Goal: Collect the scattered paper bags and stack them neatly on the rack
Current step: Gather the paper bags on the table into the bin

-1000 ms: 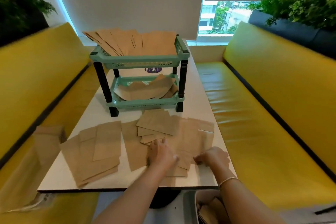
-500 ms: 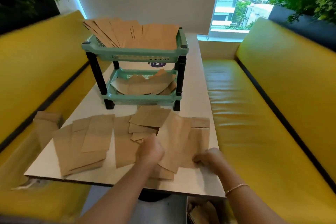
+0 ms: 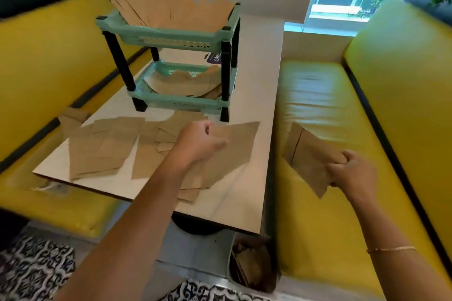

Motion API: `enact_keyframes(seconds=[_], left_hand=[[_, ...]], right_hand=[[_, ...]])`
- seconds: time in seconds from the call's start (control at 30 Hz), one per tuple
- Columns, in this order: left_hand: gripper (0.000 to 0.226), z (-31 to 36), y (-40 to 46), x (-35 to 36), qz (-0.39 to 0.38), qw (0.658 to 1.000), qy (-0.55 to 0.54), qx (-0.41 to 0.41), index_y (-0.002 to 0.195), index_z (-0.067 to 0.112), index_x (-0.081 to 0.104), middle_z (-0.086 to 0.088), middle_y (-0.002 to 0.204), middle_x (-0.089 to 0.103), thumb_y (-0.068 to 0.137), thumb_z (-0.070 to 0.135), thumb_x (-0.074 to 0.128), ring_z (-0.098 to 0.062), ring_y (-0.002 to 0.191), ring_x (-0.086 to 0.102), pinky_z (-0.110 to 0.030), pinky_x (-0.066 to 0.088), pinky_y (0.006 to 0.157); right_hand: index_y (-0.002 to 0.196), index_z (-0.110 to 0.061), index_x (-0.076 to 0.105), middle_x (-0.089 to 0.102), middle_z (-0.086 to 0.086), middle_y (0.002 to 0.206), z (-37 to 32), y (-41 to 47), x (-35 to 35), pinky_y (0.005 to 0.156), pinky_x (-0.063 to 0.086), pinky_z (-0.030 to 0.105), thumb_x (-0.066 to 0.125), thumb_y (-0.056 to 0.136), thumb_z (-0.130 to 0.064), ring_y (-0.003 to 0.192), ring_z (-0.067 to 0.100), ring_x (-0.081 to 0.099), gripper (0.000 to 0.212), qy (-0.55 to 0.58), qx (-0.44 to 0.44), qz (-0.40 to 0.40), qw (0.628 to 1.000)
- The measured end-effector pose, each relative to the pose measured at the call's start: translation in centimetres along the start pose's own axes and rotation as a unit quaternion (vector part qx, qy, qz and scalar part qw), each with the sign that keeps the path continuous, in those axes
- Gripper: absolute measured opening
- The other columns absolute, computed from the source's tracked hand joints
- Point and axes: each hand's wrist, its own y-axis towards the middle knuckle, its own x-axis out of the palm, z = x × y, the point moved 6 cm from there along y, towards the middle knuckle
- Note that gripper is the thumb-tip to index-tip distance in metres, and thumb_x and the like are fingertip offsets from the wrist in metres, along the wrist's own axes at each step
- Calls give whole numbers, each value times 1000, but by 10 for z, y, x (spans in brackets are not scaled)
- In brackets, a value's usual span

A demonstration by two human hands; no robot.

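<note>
Several flat brown paper bags lie scattered on the near half of the white table. My left hand grips one long bag and holds it just above the pile. My right hand pinches another brown bag out over the right bench, clear of the table. The green two-tier rack stands mid-table; its top shelf holds a fanned stack of bags, and more bags sit on the bottom shelf.
Yellow benches flank the table on both sides. One bag lies on the left bench by the table edge. A bin with brown paper stands on the floor under the table's near end. Patterned floor tiles show below.
Both hands have lifted off the pile, each taking a bag. My right hand has swung right, out over the bench. The camera has tilted down and closer.
</note>
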Motion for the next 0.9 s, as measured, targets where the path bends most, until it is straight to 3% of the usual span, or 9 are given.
enact_keyframes(seconds=[0.13, 0.23, 0.3, 0.47, 0.6, 0.7, 0.77, 0.83, 0.9], left_hand=[[10, 22, -7, 35, 20, 998, -49, 43, 92, 25, 61, 6, 90, 65, 86, 17, 64, -11, 83, 63, -23, 53, 69], [22, 19, -6, 63, 53, 996, -62, 38, 108, 16, 62, 3, 98, 63, 87, 19, 64, -13, 91, 60, -22, 50, 73], [20, 16, -6, 77, 63, 995, -62, 42, 107, 13, 62, 1, 97, 63, 87, 19, 63, -16, 92, 60, -26, 52, 77], [8, 6, -9, 91, 94, 993, -33, 63, 85, 13, 59, 5, 78, 58, 87, 20, 63, -6, 69, 52, -9, 38, 52], [10, -5, -11, 96, 87, 994, -21, 59, 84, 11, 60, 5, 76, 58, 87, 21, 63, -6, 68, 52, -7, 37, 52], [14, -13, -10, 94, 77, 995, -20, 52, 91, 9, 62, 2, 84, 61, 87, 22, 64, -10, 75, 55, -10, 38, 53], [12, -19, -10, 93, 66, 997, -13, 47, 92, 10, 62, 7, 76, 56, 88, 22, 63, -6, 67, 52, -7, 38, 48], [11, -25, -9, 92, 57, 998, -7, 38, 94, 10, 62, 10, 71, 53, 88, 20, 63, -3, 61, 49, -3, 39, 47], [15, -32, -8, 91, 61, 998, -12, 21, 101, 11, 64, 6, 81, 61, 88, 18, 64, -4, 68, 53, -4, 40, 54]], right_hand=[[76, -3, 64, 62, 11, 59, 53, -4, 43, 37, 44, 17, 51, 78, 5, 40, 14, 57, 16, -67, 28, -112, 991], [79, 2, 70, 68, 19, 70, 91, -23, 91, 60, 57, 41, 50, 76, 6, 63, 31, 66, 21, -113, 27, -194, 974], [87, 1, 70, 70, 19, 83, 112, -42, 122, 68, 55, 41, 49, 82, 4, 77, 32, 67, 21, -164, 26, -256, 952], [108, -3, 67, 68, 17, 105, 143, -74, 172, 67, 44, 31, 49, 87, -3, 99, 31, 63, 28, -244, 1, -323, 914], [122, -8, 60, 64, 12, 117, 143, -78, 188, 84, 48, 31, 58, 89, -19, 107, 28, 60, 35, -252, -11, -330, 909], [141, -10, 38, 52, 11, 135, 122, -62, 177, 96, 47, 36, 70, 83, -23, 118, 28, 54, 67, -109, 23, -286, 952], [145, -13, 29, 48, 10, 133, 101, -49, 153, 90, 51, 39, 78, 72, -12, 112, 33, 56, 87, 108, 84, -255, 957], [137, -12, 35, 51, 11, 118, 80, -39, 125, 71, 55, 31, 72, 60, -2, 91, 29, 61, 86, 349, 133, -252, 893], [123, -12, 46, 58, 6, 103, 67, -32, 102, 67, 54, 26, 63, 57, -1, 84, 19, 60, 69, 453, 132, -266, 841]])
